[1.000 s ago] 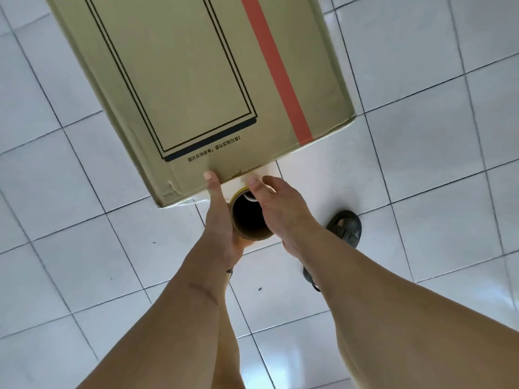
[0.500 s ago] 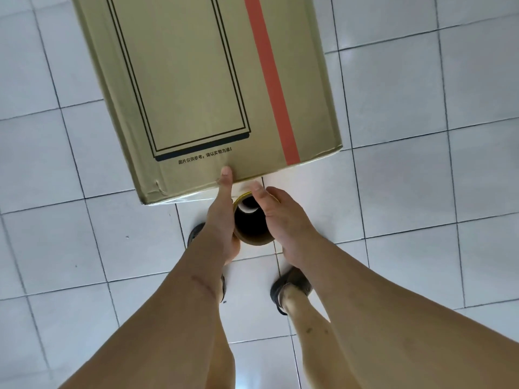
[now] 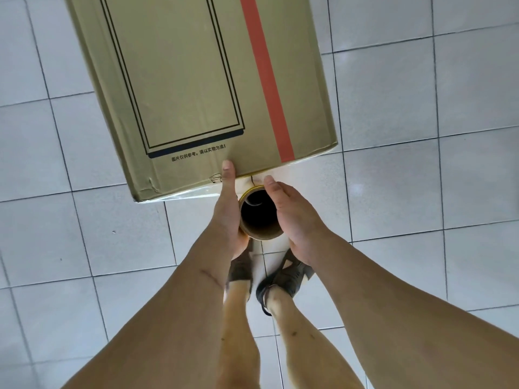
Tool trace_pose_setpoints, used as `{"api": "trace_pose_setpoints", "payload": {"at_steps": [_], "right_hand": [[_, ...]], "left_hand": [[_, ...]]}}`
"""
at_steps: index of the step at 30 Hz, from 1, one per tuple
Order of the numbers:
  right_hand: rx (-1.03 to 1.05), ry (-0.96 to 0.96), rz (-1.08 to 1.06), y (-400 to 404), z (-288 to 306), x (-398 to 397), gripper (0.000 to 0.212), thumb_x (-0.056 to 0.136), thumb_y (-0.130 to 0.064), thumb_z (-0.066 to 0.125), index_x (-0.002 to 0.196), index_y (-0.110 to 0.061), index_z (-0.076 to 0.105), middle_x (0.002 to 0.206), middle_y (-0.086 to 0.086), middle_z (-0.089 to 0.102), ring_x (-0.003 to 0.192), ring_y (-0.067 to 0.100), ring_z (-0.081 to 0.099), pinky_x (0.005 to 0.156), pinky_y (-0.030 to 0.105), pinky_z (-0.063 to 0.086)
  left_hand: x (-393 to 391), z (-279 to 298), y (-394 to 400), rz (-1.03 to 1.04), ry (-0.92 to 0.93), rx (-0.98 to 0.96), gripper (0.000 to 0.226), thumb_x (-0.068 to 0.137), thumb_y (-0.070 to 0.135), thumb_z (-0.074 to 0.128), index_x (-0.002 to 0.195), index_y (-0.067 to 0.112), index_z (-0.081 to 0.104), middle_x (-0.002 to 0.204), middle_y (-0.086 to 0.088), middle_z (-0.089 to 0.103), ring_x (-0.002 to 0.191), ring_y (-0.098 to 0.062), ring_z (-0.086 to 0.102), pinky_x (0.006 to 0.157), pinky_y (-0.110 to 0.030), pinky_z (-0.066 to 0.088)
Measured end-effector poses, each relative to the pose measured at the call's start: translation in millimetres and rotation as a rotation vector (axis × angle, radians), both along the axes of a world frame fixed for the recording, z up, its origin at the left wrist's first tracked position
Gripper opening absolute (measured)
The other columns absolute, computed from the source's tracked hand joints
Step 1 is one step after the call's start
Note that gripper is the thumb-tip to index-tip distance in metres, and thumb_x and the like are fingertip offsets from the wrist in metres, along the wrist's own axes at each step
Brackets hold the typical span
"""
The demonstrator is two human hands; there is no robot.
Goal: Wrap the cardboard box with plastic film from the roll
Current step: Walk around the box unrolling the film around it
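Boxes: one cardboard box [image 3: 196, 88] is standing on the tiled floor [image 3: 421, 178], reaching out of view at the top.
Rolls: one roll [image 3: 259, 213], end-on, is sitting just below the box's near edge.
Left hand [image 3: 229, 209]: is cupping the roll's left side, thumb touching the box edge.
Right hand [image 3: 292, 214]: is curling round the roll's right side.
Sandals: two sandals [image 3: 289, 272] are showing below the hands.

Pale grey tiled floor [image 3: 421, 178] with thin dark grout lines running throughout. Standing directly on it, a tall cardboard box [image 3: 196, 88] with a red stripe and black frame lines. Just beside the box, two feet in dark sandals [image 3: 292, 276].
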State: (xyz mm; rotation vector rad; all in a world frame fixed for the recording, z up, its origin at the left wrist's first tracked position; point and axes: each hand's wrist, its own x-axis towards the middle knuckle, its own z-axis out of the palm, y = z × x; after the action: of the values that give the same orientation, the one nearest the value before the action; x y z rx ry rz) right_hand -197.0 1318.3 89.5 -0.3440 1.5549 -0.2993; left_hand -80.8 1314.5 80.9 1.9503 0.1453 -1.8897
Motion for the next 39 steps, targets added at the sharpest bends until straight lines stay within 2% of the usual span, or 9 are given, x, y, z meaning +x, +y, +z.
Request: {"api": "trace_pose_setpoints", "payload": {"at_steps": [6, 10, 15, 20, 26, 30, 32, 36, 39], "right_hand": [[-0.038, 0.076, 0.031, -9.4, 0.4, -13.7, 0.061, 0.092, -0.063, 0.055, 0.142, -0.028, 0.053, 0.135, -0.005, 0.058, 0.125, 0.016, 0.052, 0.097, 0.030, 0.037], [-0.050, 0.110, 0.079, -13.2, 8.1, -15.5, 0.053, 0.096, -0.059, 0.052, 0.138, -0.027, 0.056, 0.132, -0.005, 0.060, 0.119, 0.015, 0.054, 0.097, 0.028, 0.040], [-0.034, 0.115, 0.097, -25.0, 10.9, -25.7, 0.038, 0.091, -0.053, 0.065, 0.123, -0.036, 0.055, 0.118, -0.008, 0.060, 0.112, 0.015, 0.056, 0.094, 0.027, 0.045], [0.007, 0.052, 0.052, -29.9, 8.1, -36.0, 0.053, 0.092, -0.059, 0.060, 0.136, -0.031, 0.058, 0.126, -0.011, 0.065, 0.119, 0.011, 0.058, 0.107, 0.033, 0.044], [-0.008, 0.112, 0.173, -45.2, 10.9, -59.4, 0.057, 0.091, -0.055, 0.064, 0.139, -0.026, 0.052, 0.123, -0.011, 0.057, 0.111, 0.012, 0.055, 0.087, 0.024, 0.040], [0.025, 0.034, 0.159, -50.9, 7.2, -78.3, 0.050, 0.091, -0.061, 0.060, 0.129, -0.029, 0.060, 0.114, -0.017, 0.065, 0.105, 0.000, 0.059, 0.077, 0.015, 0.041], [0.041, 0.004, 0.142, -52.8, 7.3, -85.6, 0.041, 0.094, -0.061, 0.054, 0.121, -0.031, 0.060, 0.106, -0.023, 0.062, 0.098, -0.005, 0.055, 0.073, 0.012, 0.036], [0.027, 0.058, 0.306, -52.3, 7.0, -104.0, 0.069, 0.093, -0.063, 0.054, 0.149, -0.025, 0.043, 0.142, -0.007, 0.050, 0.123, 0.013, 0.052, 0.089, 0.022, 0.036], [-0.008, 0.075, 0.377, -56.3, 8.0, -119.9, 0.081, 0.089, -0.063, 0.061, 0.154, -0.024, 0.035, 0.155, -0.002, 0.041, 0.137, 0.018, 0.044, 0.095, 0.025, 0.034]], "left_hand": [[-14.7, -10.9, 11.4, 0.095, 0.137, 0.025, 0.129, 0.063, 0.111, 0.049, 0.148, 0.015, 0.066, 0.134, -0.016, 0.079, 0.129, -0.036, 0.074, 0.120, -0.058, 0.051], [-10.9, -7.5, 7.5, 0.062, 0.181, 0.031, 0.119, 0.081, 0.105, 0.035, 0.148, 0.012, 0.066, 0.137, -0.019, 0.077, 0.134, -0.037, 0.071, 0.124, -0.058, 0.047], [-21.4, -10.7, 4.5, 0.015, 0.190, 0.027, 0.128, 0.063, 0.110, 0.047, 0.150, 0.017, 0.064, 0.136, -0.017, 0.078, 0.132, -0.036, 0.073, 0.123, -0.058, 0.048], [-28.9, -10.0, -10.4, -0.089, 0.061, -0.014, 0.093, 0.080, 0.090, 0.057, 0.138, 0.019, 0.072, 0.126, -0.012, 0.083, 0.120, -0.029, 0.079, 0.110, -0.052, 0.060], [-53.0, 1.4, -17.0, -0.015, 0.176, 0.041, 0.120, 0.066, 0.103, 0.039, 0.144, 0.018, 0.071, 0.131, -0.013, 0.081, 0.128, -0.033, 0.075, 0.113, -0.051, 0.056], [-77.1, 0.5, -23.7, 0.029, -0.063, 0.035, 0.080, 0.096, 0.087, 0.046, 0.124, 0.019, 0.078, 0.114, -0.009, 0.086, 0.112, -0.027, 0.080, 0.113, -0.048, 0.058], [-83.4, 1.6, -26.6, 0.062, -0.041, 0.001, 0.082, 0.098, 0.084, 0.047, 0.134, 0.015, 0.076, 0.122, -0.011, 0.084, 0.118, -0.029, 0.079, 0.117, -0.052, 0.055], [-99.4, 5.0, -21.6, 0.117, 0.083, 0.035, 0.106, 0.087, 0.098, 0.035, 0.139, 0.013, 0.073, 0.128, -0.015, 0.082, 0.124, -0.033, 0.077, 0.115, -0.052, 0.055], [-116.8, -0.3, -17.1, 0.129, 0.076, 0.071, 0.128, 0.052, 0.112, 0.054, 0.138, 0.019, 0.074, 0.124, -0.013, 0.083, 0.119, -0.034, 0.079, 0.115, -0.055, 0.057]]}}
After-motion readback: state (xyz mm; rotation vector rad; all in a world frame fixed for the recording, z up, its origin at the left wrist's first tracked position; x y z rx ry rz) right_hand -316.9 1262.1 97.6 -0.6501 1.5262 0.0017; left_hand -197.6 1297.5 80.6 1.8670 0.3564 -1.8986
